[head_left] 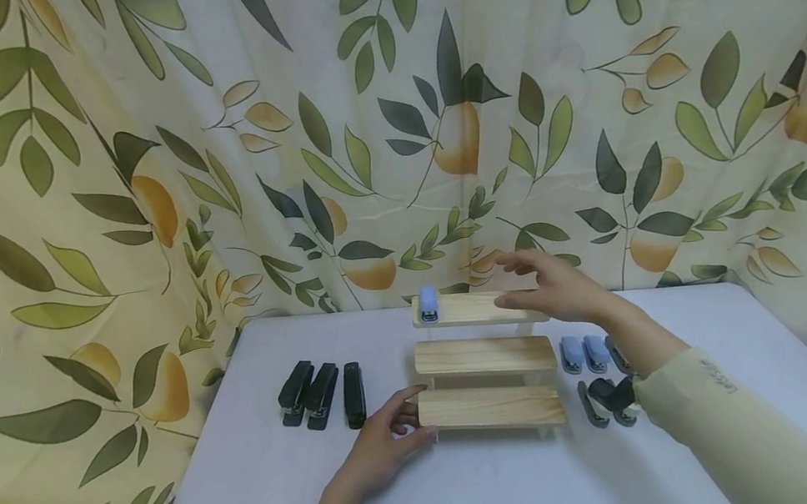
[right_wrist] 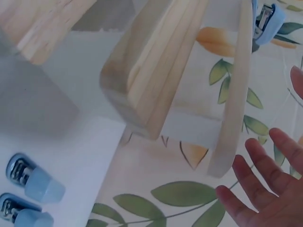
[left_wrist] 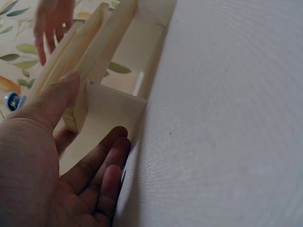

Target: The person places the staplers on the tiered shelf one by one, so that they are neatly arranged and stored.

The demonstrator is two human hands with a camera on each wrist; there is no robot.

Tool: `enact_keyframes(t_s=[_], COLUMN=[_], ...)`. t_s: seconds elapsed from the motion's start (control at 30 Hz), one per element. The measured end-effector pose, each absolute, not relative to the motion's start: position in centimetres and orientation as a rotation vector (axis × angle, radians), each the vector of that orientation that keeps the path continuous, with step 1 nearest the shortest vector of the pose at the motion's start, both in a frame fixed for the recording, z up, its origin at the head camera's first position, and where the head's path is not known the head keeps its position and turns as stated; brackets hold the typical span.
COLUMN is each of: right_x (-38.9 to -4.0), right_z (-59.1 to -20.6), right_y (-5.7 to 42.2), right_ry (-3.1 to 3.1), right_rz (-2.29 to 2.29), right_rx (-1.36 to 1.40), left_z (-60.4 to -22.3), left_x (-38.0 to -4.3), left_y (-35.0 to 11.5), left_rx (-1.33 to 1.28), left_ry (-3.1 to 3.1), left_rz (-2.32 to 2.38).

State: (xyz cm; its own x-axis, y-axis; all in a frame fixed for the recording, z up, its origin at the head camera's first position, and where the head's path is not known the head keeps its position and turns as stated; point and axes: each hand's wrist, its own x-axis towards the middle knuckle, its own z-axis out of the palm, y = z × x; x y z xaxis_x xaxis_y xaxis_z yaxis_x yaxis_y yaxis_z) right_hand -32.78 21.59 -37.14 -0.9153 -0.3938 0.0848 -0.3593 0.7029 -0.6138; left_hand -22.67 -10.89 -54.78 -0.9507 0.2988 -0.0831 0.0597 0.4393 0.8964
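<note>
A three-tier wooden display stand (head_left: 484,357) rises in steps toward the curtain. My left hand (head_left: 380,446) pinches the left end of its lowest board (head_left: 494,406), the thumb at the front edge and the forefinger farther back. A small light-blue stapler (head_left: 428,303) stands at the left end of the top board (head_left: 474,307). Over that board's right end hovers my right hand (head_left: 559,290), fingers spread and holding nothing. The right wrist view shows its fingertips (right_wrist: 244,165) near the end of the top board (right_wrist: 232,118).
Three black staplers (head_left: 320,395) lie left of the stand. To its right sit light-blue staplers (head_left: 571,355), with darker staplers (head_left: 593,405) in front, partly hidden by my right wrist and its camera. A leaf-patterned curtain (head_left: 387,119) hangs behind the white table (head_left: 251,489).
</note>
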Motion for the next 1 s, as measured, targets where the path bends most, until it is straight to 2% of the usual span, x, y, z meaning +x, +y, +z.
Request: enact_keyframes(t_s=[1.0], right_x=[-31.7], right_z=[-38.1], right_y=[26.5], right_ry=[2.855], right_rz=[-0.964], right_rx=[-0.519], left_z=[-54.5], left_x=[-22.5], left_y=[-11.1], left_rx=[0.325], left_ry=[2.477], left_rz=[1.51])
